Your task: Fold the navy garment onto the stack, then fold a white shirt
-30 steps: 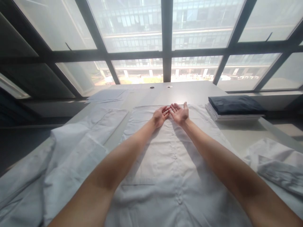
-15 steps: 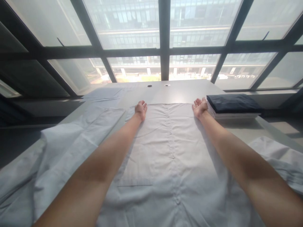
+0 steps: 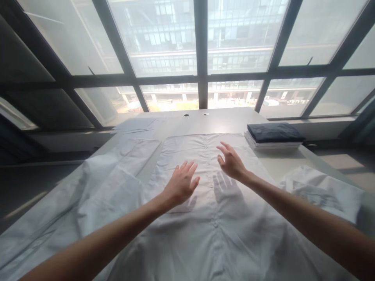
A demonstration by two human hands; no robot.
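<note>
Partly cropped white garment (image 3: 190,238), left hand (image 3: 181,184) obscuring some

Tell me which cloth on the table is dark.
The folded dark cloth, atop the pale stack at right. Its colour sets it apart: the buttoned garment beneath the left hand and right hand is white.

White table (image 3: 193,125), button-front white garment (image 3: 206,208) spread flat, loose pale fabric (image 3: 111,187) left, folded stack (image 3: 275,134) right.

I can steer freely between the left hand (image 3: 180,184) and the right hand (image 3: 231,160); ahead and rightward of the latter, a cloth pile (image 3: 274,133) blocks me.
</note>
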